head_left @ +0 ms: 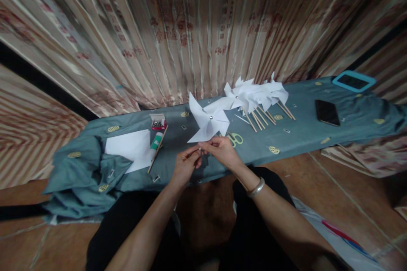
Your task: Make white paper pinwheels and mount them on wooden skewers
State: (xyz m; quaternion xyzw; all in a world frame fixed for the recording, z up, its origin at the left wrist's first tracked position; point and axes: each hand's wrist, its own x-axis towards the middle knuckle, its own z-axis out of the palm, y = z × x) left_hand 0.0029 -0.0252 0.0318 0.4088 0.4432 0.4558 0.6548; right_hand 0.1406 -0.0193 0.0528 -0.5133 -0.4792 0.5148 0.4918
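Observation:
A white paper pinwheel (206, 125) with a shiny pin at its centre stands just beyond my fingertips. My left hand (187, 161) and my right hand (221, 149) meet below its lower edge, both closed in a pinch. A small pale tip shows between the fingers, perhaps the end of the pinwheel's stick; the rest of it is hidden. Green-handled scissors (235, 139) lie just past my right hand, partly covered. Behind them rests a group of finished-looking pinwheels (254, 95) on wooden sticks.
On the cloth-covered surface (305, 135), to the left, are white paper sheets (129, 146), a green-and-white glue stick (156, 140), a loose wooden stick (158, 149) and a small open box of pins (158, 123). A black phone (327, 112) and a blue-framed device (353, 81) lie right. Curtains hang behind.

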